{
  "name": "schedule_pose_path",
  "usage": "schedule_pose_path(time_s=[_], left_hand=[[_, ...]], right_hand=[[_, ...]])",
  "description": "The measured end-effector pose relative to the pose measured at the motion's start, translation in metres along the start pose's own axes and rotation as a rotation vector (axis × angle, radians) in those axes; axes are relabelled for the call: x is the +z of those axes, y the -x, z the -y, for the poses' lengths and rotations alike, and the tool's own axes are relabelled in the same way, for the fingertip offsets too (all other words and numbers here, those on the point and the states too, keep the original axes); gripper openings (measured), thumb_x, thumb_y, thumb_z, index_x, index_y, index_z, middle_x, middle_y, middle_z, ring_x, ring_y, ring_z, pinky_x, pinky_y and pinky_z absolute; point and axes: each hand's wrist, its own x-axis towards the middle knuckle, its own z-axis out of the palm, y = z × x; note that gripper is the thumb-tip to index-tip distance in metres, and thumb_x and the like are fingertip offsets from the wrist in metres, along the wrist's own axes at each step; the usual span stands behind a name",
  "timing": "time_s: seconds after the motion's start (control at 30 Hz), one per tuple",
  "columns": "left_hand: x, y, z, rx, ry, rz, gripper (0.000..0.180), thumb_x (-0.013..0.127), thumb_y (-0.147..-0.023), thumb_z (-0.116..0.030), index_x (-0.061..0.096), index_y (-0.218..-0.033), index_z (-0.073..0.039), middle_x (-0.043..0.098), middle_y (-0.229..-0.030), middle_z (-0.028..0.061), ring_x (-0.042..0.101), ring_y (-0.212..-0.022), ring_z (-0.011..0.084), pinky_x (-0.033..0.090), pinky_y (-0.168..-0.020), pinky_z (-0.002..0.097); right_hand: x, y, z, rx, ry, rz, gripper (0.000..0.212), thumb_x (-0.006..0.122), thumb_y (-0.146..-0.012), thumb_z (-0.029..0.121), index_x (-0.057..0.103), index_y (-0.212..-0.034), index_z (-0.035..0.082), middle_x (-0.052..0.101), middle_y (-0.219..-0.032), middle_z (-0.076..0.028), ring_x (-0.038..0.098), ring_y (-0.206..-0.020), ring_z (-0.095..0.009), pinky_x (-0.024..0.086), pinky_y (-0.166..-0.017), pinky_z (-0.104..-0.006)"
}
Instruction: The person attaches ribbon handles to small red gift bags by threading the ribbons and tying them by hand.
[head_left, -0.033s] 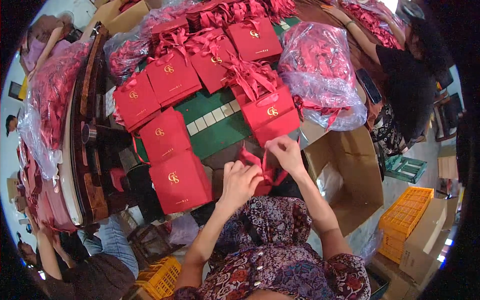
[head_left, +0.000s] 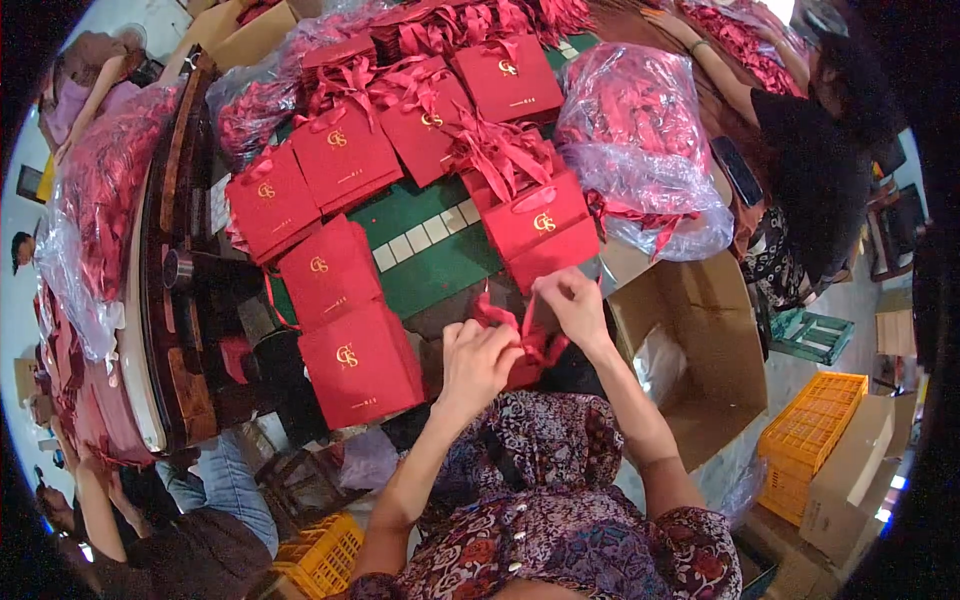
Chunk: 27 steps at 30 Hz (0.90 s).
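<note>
In front of my lap, my left hand has its fingers bent together on a red ribbon. Beside it on the right, my right hand pinches another stretch of this ribbon between thumb and fingers. Below the hands shows part of a red paper bag, mostly covered by my hands and the ribbon. Just beyond my right hand lies a stack of red gift bags with gold print and ribbon handles. Left of my left hand lies another red bag.
More red bags line the green tabletop. A clear plastic sack of red ribbons stands at the far right. Right of me are an open cardboard box and orange crates. Other people sit at both sides.
The ribbon between my hands has shifted and bunched a little. My right hand has moved slightly; the bags around stay in place.
</note>
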Motion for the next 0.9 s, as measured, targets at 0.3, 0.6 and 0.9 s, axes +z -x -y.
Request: schedule_pose_path(time_s=[0.3, 0.6, 0.9], left_hand=[[0.000, -0.002, 0.038, -0.334, -0.006, -0.166, 0.022, 0.077, -0.079, -0.020, 0.061, -0.093, -0.012, 0.066, -0.082, 0.0027, 0.061, -0.080, 0.0265, 0.040, -0.078, 0.0430], [0.015, -0.006, 0.040, -0.387, -0.046, -0.169, 0.023, 0.073, -0.083, -0.021, 0.059, -0.098, -0.011, 0.064, -0.090, 0.0059, 0.059, -0.091, 0.0302, 0.041, -0.080, 0.0451], [0.022, -0.004, 0.046, -0.419, -0.035, -0.209, 0.024, 0.074, -0.081, -0.020, 0.059, -0.098, -0.012, 0.064, -0.094, 0.0080, 0.059, -0.093, 0.0329, 0.042, -0.081, 0.0478]], right_hand=[[-0.038, 0.027, -0.009, 0.043, 0.084, -0.215, 0.014, 0.065, -0.094, 0.012, 0.067, -0.096, -0.001, 0.065, -0.084, -0.011, 0.061, -0.070, -0.019, 0.049, -0.066, -0.0313], [-0.035, 0.047, -0.037, 0.077, 0.288, -0.407, 0.022, 0.072, -0.089, 0.016, 0.055, -0.091, 0.002, 0.058, -0.077, -0.011, 0.059, -0.067, -0.022, 0.049, -0.064, -0.0350], [-0.035, 0.060, -0.062, 0.107, 0.013, -0.371, 0.013, 0.067, -0.092, 0.010, 0.057, -0.093, 0.001, 0.058, -0.084, -0.005, 0.055, -0.072, -0.011, 0.046, -0.065, -0.0254]])
